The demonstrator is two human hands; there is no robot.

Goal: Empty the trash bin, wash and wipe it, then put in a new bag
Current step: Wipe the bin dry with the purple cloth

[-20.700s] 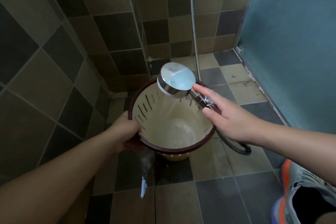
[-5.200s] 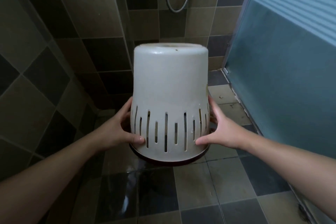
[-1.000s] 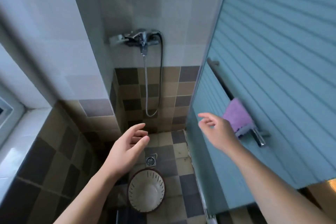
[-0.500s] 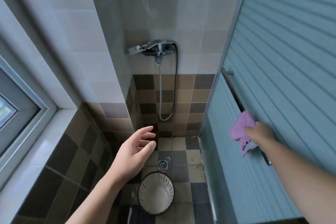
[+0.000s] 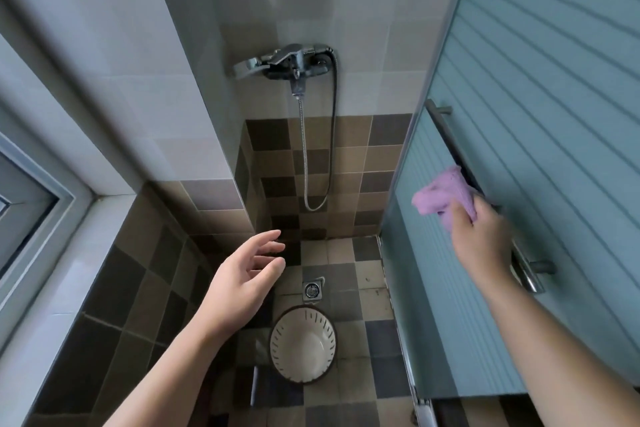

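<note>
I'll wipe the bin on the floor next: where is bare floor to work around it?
Bare tiles lie between the trash bin and the glass door, and behind the floor drain toward the back wall. The bin's left side is crowded, close to the dark-tiled wall.

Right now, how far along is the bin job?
Done: the white slotted plastic bin stands upright and empty on the tiled floor. In hand: the right hand grips the purple cloth at the door's metal bar. Left: wiping, new bag.

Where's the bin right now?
In the head view, the bin stands upright on the shower floor, low centre, just below the floor drain and right of the open left hand.
</note>
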